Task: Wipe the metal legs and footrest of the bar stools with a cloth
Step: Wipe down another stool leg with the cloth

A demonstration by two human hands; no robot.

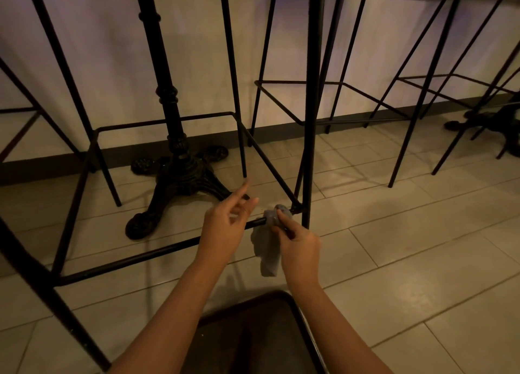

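Low on the nearest stool, at its front footrest bar (157,254), both hands work close to the right front leg (311,148). Right hand (299,250): fingers curled around a grey cloth (267,241), gripping it against the bar just left of the corner joint. Upper part of the cloth is bunched over the bar; the rest hangs below it, tail near the wrist. Left hand (225,227): holds nothing, fingers loosely spread, index finger extended upward and away. It sits in front of the bar just beside the cloth; whether it touches the bar cannot be told.

Footrest forms a rectangular frame joining the four thin black legs; the bar runs from lower left up to the right front leg. Behind the frame stands an ornate black table base (180,174) with splayed feet on the pale tiled floor (408,247). Two more stools of the same kind, second stool (298,101) and third stool (427,92), stand further right along the light wall (107,50). Dark seat edge (281,331) visible at bottom centre, between the forearms.
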